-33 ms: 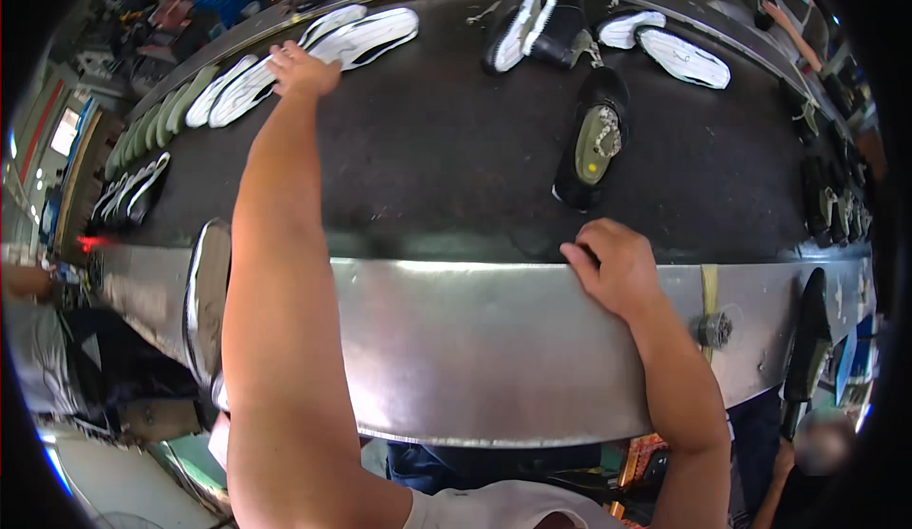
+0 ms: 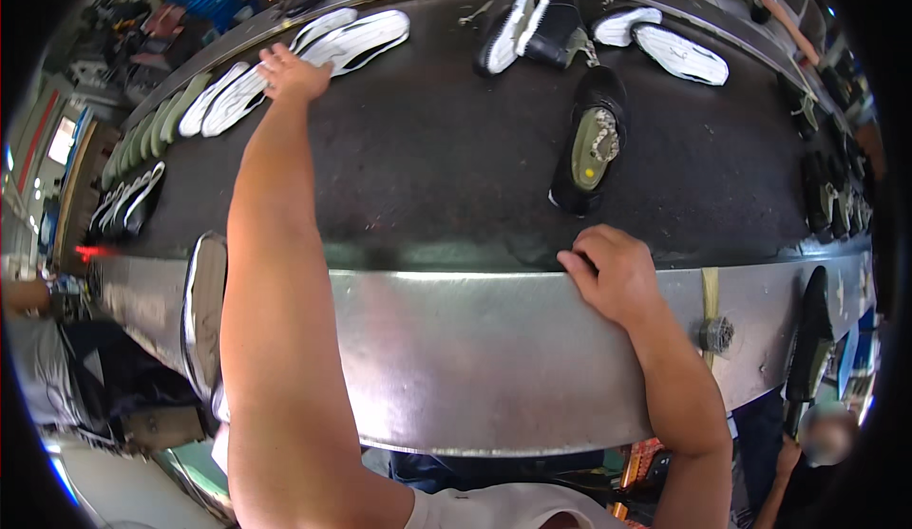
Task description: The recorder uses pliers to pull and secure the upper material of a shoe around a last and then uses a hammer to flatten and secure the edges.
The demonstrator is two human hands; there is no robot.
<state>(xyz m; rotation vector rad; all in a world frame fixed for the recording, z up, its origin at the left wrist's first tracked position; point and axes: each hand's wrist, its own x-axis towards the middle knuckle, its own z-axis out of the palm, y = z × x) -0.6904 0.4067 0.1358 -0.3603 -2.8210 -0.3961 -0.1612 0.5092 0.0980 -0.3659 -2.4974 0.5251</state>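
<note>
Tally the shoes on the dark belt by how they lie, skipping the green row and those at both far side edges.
Sole-up shoes by the left hand: 4
Sole-up shoes farther right: 2
Shoes on their sides: 2
Upright shoe: 1
Total: 9

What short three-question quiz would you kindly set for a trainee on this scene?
1. Which hand is nearer to white soles?
2. True or false: the right hand touches the black shoe whose green insole shows.
3. Fill in: the dot on that insole is ____.

Key:
1. The left hand.
2. False; a gap separates them.
3. Yellow.
</note>
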